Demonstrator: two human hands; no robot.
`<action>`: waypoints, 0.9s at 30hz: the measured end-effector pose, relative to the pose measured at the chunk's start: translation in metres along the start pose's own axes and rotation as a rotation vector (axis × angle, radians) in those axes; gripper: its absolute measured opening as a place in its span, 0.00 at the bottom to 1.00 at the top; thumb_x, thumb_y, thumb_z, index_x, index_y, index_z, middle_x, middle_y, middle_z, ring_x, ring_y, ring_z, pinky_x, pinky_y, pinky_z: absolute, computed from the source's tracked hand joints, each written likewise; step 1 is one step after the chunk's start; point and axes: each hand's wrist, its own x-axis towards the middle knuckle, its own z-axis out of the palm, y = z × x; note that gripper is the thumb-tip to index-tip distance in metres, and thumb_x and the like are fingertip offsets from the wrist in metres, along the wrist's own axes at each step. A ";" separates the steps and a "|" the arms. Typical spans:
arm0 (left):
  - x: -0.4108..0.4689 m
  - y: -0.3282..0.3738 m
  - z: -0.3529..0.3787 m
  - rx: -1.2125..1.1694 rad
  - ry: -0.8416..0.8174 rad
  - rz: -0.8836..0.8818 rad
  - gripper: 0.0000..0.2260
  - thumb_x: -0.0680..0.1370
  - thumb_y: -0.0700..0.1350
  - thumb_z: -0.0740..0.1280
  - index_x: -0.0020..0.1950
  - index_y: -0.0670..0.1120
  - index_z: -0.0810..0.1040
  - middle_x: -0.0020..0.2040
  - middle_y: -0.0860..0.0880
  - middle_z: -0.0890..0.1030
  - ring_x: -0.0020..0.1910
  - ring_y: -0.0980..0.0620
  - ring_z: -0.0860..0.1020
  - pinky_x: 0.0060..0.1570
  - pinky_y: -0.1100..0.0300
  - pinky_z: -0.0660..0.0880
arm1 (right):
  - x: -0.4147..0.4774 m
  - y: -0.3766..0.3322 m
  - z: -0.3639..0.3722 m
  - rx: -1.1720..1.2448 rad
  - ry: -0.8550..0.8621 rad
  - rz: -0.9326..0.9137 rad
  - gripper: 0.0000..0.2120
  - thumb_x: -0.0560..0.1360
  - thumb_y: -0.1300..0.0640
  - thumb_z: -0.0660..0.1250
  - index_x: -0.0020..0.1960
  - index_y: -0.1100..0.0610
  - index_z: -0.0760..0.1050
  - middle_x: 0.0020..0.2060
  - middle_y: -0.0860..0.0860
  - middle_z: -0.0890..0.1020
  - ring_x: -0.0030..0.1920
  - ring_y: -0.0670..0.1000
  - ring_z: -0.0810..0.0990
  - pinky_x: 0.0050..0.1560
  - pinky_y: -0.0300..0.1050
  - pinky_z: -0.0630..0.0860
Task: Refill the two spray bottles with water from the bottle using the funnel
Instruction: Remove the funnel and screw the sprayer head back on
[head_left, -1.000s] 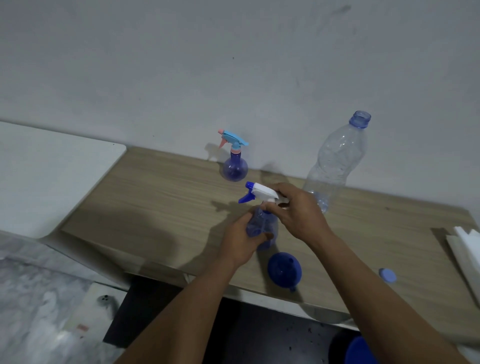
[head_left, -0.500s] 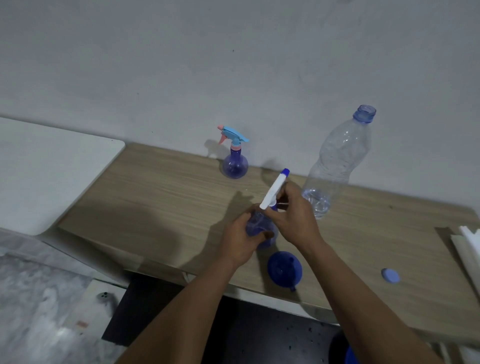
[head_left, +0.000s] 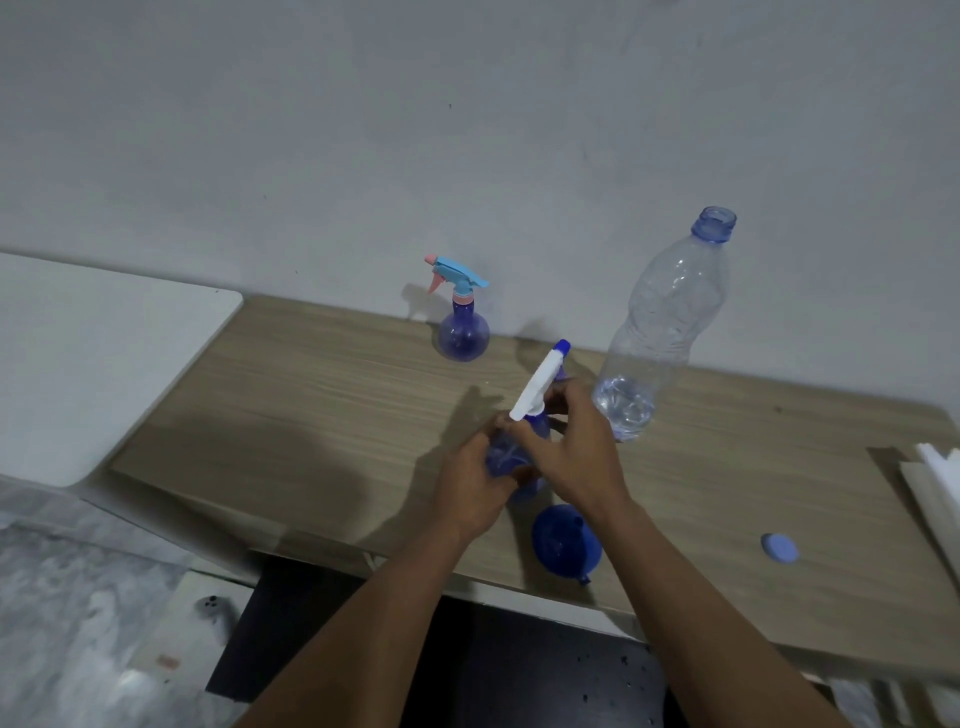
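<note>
My left hand (head_left: 470, 488) wraps the round blue body of a spray bottle (head_left: 506, 460) standing near the table's front middle. My right hand (head_left: 574, 447) grips the collar under its white spray head (head_left: 540, 382), whose blue nozzle points up and away. A blue funnel (head_left: 563, 540) lies on the table just in front of that bottle, partly under my right forearm. The second spray bottle (head_left: 462, 330), blue with a light-blue and pink head, stands by the wall. The uncapped clear water bottle (head_left: 662, 332) stands to the right with a little water at its bottom.
The wooden table (head_left: 311, 415) runs along a grey wall. A blue bottle cap (head_left: 779, 547) lies at the front right. White folded sheets (head_left: 940, 493) rest at the right edge. A white surface (head_left: 93, 364) adjoins the table on the left.
The white spray head has turned from pointing left to pointing up and away under my right hand. My left hand keeps its grip on the bottle body.
</note>
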 end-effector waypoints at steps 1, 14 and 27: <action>-0.001 0.001 0.000 -0.003 -0.004 0.015 0.22 0.66 0.39 0.76 0.59 0.52 0.80 0.45 0.56 0.85 0.46 0.58 0.83 0.47 0.57 0.81 | -0.001 0.002 0.000 -0.002 -0.005 -0.047 0.12 0.74 0.50 0.74 0.53 0.47 0.74 0.47 0.40 0.81 0.50 0.42 0.81 0.52 0.47 0.81; -0.001 -0.001 0.002 -0.050 0.007 0.051 0.22 0.70 0.35 0.75 0.61 0.53 0.79 0.45 0.55 0.84 0.45 0.57 0.83 0.42 0.62 0.80 | -0.006 0.005 0.008 -0.001 0.021 -0.003 0.10 0.76 0.48 0.71 0.53 0.50 0.74 0.45 0.43 0.81 0.48 0.43 0.81 0.50 0.49 0.81; 0.002 -0.005 0.005 -0.072 0.035 0.032 0.18 0.71 0.33 0.74 0.56 0.51 0.79 0.47 0.50 0.84 0.45 0.53 0.84 0.38 0.64 0.80 | -0.005 0.005 0.010 0.043 0.060 0.052 0.15 0.73 0.47 0.75 0.53 0.48 0.72 0.47 0.41 0.81 0.50 0.39 0.80 0.48 0.39 0.79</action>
